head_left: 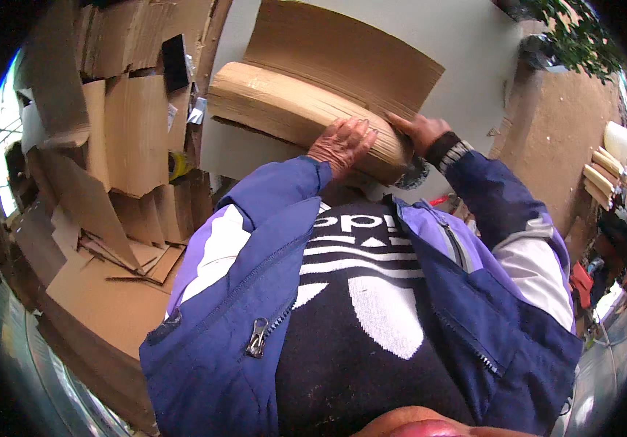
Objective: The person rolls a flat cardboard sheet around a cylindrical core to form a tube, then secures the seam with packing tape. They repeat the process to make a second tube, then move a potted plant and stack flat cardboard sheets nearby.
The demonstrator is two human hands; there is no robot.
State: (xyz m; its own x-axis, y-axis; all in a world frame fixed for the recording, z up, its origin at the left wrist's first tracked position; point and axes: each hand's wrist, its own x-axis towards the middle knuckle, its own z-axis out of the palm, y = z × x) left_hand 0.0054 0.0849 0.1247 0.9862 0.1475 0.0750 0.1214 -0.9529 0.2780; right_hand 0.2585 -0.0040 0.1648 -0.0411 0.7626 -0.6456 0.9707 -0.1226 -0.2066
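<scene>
A brown corrugated cardboard sheet lies ahead of me, its near part bent over into a long rounded fold. My left hand rests on top of this fold toward its right end, fingers stretched across the surface and pressing down. At the right end of the cardboard is my right hand, one finger reaching out along the sheet beside the fold; its other fingers are partly hidden. Below the fold's right end, a clear, shiny plastic-like thing shows in part.
Under the cardboard is a pale grey surface. Many cardboard pieces stand and lean at the left, with a flat sheet below them. A leafy plant is at the far right, near a brown surface and stacked light-coloured pieces.
</scene>
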